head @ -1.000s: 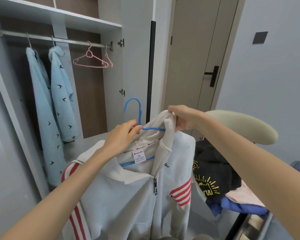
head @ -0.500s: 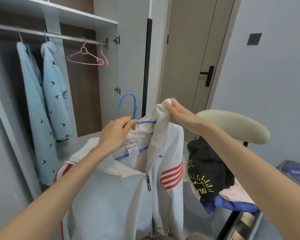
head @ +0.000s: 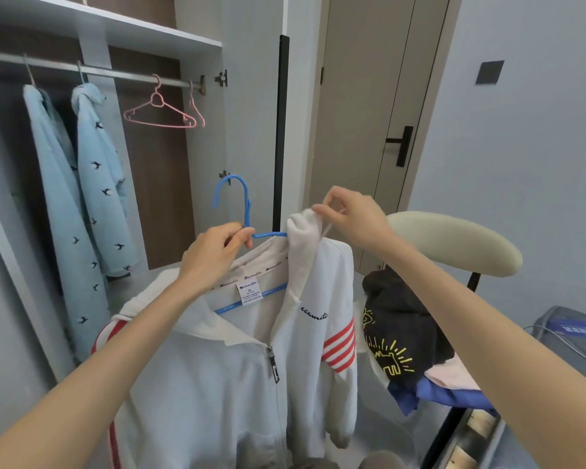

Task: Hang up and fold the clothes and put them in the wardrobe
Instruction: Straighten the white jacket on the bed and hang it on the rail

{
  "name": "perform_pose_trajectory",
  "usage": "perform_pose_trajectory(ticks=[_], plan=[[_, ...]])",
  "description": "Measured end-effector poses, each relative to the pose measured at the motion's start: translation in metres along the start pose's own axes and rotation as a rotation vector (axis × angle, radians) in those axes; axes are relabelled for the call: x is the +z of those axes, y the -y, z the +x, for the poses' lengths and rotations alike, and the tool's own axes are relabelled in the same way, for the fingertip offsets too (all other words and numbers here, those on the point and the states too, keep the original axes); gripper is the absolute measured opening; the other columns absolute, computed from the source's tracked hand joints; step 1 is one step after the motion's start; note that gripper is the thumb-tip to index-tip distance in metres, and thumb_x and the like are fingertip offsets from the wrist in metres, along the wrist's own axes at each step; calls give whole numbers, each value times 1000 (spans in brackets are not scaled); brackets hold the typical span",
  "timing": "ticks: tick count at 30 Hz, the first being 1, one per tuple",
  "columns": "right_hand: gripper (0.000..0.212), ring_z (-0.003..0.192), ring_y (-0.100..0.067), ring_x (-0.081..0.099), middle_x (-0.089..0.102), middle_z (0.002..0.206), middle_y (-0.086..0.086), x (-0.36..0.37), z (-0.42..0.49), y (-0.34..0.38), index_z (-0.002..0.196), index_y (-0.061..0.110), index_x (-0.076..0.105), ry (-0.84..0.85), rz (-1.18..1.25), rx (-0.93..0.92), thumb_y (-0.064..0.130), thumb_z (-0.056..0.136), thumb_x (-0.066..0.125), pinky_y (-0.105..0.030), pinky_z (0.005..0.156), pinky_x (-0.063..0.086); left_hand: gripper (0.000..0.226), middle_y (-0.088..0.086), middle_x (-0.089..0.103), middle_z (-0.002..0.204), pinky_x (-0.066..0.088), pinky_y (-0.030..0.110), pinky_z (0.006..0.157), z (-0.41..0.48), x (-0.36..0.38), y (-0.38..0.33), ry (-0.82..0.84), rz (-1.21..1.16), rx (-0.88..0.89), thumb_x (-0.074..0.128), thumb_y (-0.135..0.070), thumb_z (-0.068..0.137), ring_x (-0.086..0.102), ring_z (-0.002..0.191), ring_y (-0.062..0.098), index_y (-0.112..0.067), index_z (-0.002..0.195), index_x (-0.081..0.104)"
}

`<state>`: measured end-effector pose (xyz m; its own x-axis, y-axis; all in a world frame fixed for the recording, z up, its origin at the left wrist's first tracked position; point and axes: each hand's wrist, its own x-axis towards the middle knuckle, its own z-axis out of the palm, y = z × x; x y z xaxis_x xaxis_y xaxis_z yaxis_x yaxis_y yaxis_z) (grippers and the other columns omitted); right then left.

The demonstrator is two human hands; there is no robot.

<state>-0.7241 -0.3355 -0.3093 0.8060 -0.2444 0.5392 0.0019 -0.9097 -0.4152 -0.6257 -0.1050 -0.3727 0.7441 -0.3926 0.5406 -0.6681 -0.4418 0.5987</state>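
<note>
Two pale blue garments (head: 95,184) hang on the wardrobe rail (head: 122,73). The white zip jacket (head: 230,374) sits on a blue hanger (head: 242,201), held before the wardrobe and not yet hung. The left hand (head: 214,255) grips the hanger's neck and the right hand (head: 352,218) pinches the jacket's neck fabric. A clothes pile (head: 400,326) on the chair (head: 454,238) awaits handling.

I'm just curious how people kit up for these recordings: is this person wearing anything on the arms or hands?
Nothing shows. The left hand and right hand are bare: no gloves, rings or watch in view. No sleeve shows anywhere up to the picture's edge.
</note>
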Motion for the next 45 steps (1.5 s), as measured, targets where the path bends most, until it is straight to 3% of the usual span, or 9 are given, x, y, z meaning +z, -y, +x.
perform_pose_trajectory(ticks=[7, 10, 15, 18, 22, 26, 33, 39, 45], plan=[[30, 63, -17, 54, 60, 67, 13, 5, -27, -22, 68, 26, 59, 218, -52, 19, 31, 97, 54, -24, 56, 38, 39, 0, 51, 59, 34, 28, 55, 2, -1, 9, -87, 26, -82, 42, -49, 97, 46, 55, 18, -26, 70, 59], [27, 54, -9, 52, 57, 66, 21, 36, -59, -45, 81, 14, 67, 330, -17, 34, 29, 98, 53, -15, 50, 40, 40, 3, 56, 64, 38, 30, 58, 4, -6, 9, -115, 33, -96, 40, -50, 97, 52, 60, 21, -26, 71, 59], [26, 72, -20, 55, 66, 92, -13, 87, -92, -71, 96, 0, 62, 535, -87, 157, 20, 99, 47, -38, 77, 50, 40, 0, 54, 61, 33, 28, 55, 10, -9, -3, -101, 49, -60, 41, -52, 96, 49, 56, 17, -27, 70, 60], [16, 95, -19, 62, 67, 106, -1, 81, -83, -64, 106, 13, 62, 383, -50, 145, 18, 98, 50, -34, 88, 52, 39, 3, 55, 62, 34, 27, 55, 12, -9, -9, -52, 22, -28, 42, -53, 95, 47, 56, 16, -29, 70, 60], [29, 83, -16, 62, 69, 83, 12, 54, -53, -29, 88, 25, 65, 58, 494, 325, 16, 98, 40, -29, 73, 53, 37, 14, 60, 73, 46, 39, 63, 14, -9, -11, -1, -35, -17, 44, -51, 95, 49, 63, 22, -28, 72, 62], [39, 72, -17, 59, 70, 82, 4, 29, -18, -7, 93, 19, 68, 152, 839, 589, 49, 97, 43, -27, 65, 54, 37, 18, 56, 69, 42, 39, 60, 13, -6, -13, 34, -57, 21, 45, -54, 93, 45, 59, 23, -29, 71, 62], [42, 64, -14, 55, 52, 82, -3, 18, 4, 4, 94, 10, 55, 444, 506, 730, 49, 84, 68, -24, 53, 55, 34, 20, 55, 69, 41, 38, 62, 2, -3, -8, 65, -91, 14, 47, -48, 94, 43, 60, 24, -27, 73, 63], [13, 70, -16, 54, 52, 81, -5, 14, 5, 13, 93, 7, 54, 416, 815, 695, 20, 97, 56, -32, 86, 53, 36, 9, 49, 62, 35, 34, 60, -2, 3, -3, 107, -84, 6, 46, -49, 94, 40, 58, 19, -26, 73, 63], [15, 70, -17, 46, 45, 79, -7, -13, 15, 13, 93, 8, 49, 30, 1281, 544, 14, 104, 40, -28, 67, 45, 38, 9, 48, 59, 32, 32, 62, 4, -1, 6, 156, -36, 11, 45, -45, 96, 40, 56, 17, -25, 67, 60]])
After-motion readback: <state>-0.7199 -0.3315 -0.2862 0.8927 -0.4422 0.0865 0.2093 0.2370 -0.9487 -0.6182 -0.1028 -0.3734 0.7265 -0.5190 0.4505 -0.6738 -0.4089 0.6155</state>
